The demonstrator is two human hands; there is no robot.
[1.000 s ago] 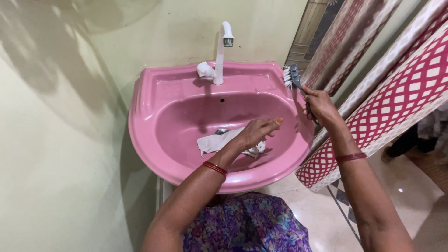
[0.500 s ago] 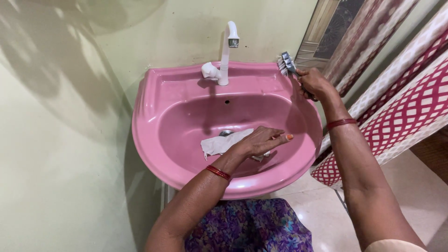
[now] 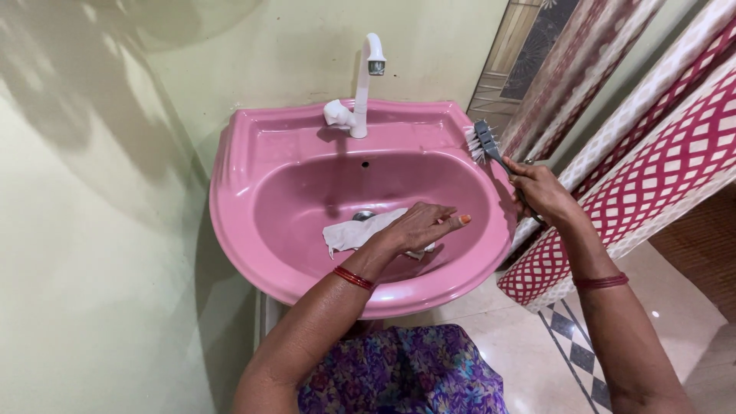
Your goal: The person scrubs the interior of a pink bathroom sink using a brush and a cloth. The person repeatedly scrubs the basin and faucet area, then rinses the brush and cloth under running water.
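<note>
Pink wall-mounted sink (image 3: 245, 230) seen from above, white tap (image 3: 360, 84) at its back edge, spout over the bowl. The right hand (image 3: 543, 192) is closed around the dark handle of a scrub brush (image 3: 483, 142); the brush head, white bristles facing left, sits at the sink's right rim, touching or just above it, cannot tell which. The left hand (image 3: 418, 228) reaches into the bowl, fingers loosely spread and flat, holding nothing firmly, resting on or just over a white cloth (image 3: 349, 232). The cloth lies crumpled at the bottom of the bowl, beside the metal drain (image 3: 363, 215), partly hidden under the hand. Red bangles on both wrists. Red-and-white patterned curtain (image 3: 652, 169) hangs just right of the sink; pale green wall (image 3: 100, 230) at left.
</note>
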